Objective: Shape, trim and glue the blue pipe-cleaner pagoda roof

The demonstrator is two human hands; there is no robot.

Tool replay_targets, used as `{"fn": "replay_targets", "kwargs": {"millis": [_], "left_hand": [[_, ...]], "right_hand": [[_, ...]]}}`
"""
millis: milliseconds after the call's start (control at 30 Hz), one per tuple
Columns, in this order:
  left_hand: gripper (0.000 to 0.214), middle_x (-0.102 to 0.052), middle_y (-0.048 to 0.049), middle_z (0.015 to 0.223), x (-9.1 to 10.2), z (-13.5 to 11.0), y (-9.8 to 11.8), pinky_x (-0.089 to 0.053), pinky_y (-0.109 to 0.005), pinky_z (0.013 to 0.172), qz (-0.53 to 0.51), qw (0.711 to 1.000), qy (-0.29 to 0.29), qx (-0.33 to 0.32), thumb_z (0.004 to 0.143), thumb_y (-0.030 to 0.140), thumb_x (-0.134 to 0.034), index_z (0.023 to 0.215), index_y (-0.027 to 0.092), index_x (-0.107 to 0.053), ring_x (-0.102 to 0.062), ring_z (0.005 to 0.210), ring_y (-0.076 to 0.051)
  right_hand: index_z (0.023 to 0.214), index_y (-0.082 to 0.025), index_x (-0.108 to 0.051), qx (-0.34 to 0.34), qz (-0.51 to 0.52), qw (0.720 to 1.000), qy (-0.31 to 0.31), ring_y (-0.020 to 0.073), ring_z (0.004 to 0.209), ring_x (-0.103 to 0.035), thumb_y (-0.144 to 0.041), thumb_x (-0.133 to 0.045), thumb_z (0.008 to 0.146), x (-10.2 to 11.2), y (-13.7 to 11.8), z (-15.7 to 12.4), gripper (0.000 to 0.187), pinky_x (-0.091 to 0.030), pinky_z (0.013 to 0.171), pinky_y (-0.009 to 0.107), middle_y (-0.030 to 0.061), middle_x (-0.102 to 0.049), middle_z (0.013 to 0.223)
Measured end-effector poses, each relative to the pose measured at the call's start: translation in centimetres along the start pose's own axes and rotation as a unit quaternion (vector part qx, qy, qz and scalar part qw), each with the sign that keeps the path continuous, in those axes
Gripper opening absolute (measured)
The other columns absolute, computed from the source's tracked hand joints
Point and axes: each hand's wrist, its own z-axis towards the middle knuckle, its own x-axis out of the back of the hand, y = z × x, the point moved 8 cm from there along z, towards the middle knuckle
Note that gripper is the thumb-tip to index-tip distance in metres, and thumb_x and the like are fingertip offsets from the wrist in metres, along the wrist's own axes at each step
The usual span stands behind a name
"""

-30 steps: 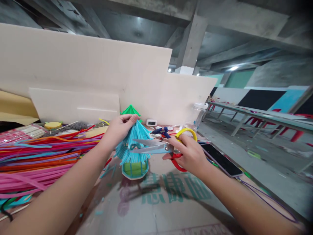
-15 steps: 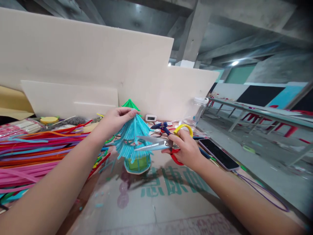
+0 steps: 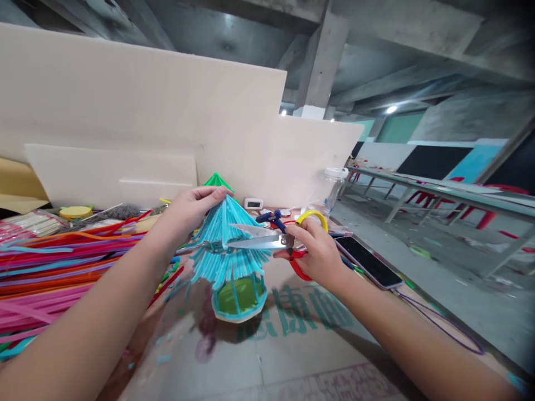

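Observation:
My left hand (image 3: pixel 204 201) pinches the peak of a small blue model pavilion (image 3: pixel 221 262) made of pipe cleaners. It has two tiers of fringed roof, thin posts and a green floor on a pale many-sided base, and it leans with its base toward me. In my right hand (image 3: pixel 315 250) is a pair of scissors (image 3: pixel 267 241) with one yellow and one red handle loop. The blades are slightly parted and point left, in front of the upper roof edge; whether they touch it I cannot tell. Behind the pavilion shows a green pointed roof (image 3: pixel 217 179).
Bundles of coloured pipe cleaners (image 3: pixel 62 273) lie at the left. A dark blue glue gun (image 3: pixel 273 219), a small white digital timer (image 3: pixel 253 203) and a clear jar (image 3: pixel 333 189) stand behind. Right of my hand lies a phone (image 3: pixel 368 262) with a purple cord. White boards (image 3: pixel 137 111) rise behind the table.
The pavilion has tipped, its base swinging up and toward me, so more of the green floor shows. The scissor blades have closed a little. Both hands keep their hold.

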Motion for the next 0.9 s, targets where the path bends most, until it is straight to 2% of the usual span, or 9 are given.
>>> {"fn": "replay_targets", "kwargs": {"millis": [167, 667, 900], "left_hand": [[0.043, -0.068, -0.0017, 0.067, -0.18, 0.27, -0.23, -0.046, -0.022, 0.050, -0.020, 1.000, -0.021, -0.009, 0.070, 0.055, -0.070, 0.095, 0.020, -0.073, -0.059, 0.056, -0.015], [0.051, -0.069, -0.0044, 0.071, 0.04, 0.43, -0.25, -0.046, -0.024, 0.049, 0.012, 1.000, -0.017, -0.020, 0.069, 0.060, -0.068, 0.099, 0.019, -0.073, -0.060, 0.058, -0.017], [0.051, -0.072, -0.0055, 0.077, 0.12, 0.49, -0.43, -0.048, -0.025, 0.053, -0.001, 1.000, -0.014, -0.016, 0.068, 0.059, -0.070, 0.099, 0.020, -0.073, -0.064, 0.063, -0.019]], "right_hand": [[0.107, -0.016, -0.057, -0.001, 0.002, 1.000, 0.000, 0.0189, 0.071, -0.045, -0.043, -0.066, 0.081, 0.21, -0.20, 0.21, 0.038, -0.039, 0.061, 0.030, 0.0059, -0.048, 0.080], [0.105, -0.018, -0.061, -0.005, -0.031, 0.999, -0.007, 0.0187, 0.070, -0.046, -0.045, -0.064, 0.083, 0.22, -0.23, 0.17, 0.035, -0.036, 0.060, 0.029, 0.0055, -0.050, 0.076], [0.106, -0.018, -0.061, -0.008, -0.053, 0.997, -0.054, 0.0192, 0.073, -0.053, -0.053, -0.061, 0.083, -0.16, -0.13, -0.26, 0.042, -0.039, 0.062, 0.029, 0.0063, -0.060, 0.078]]}}
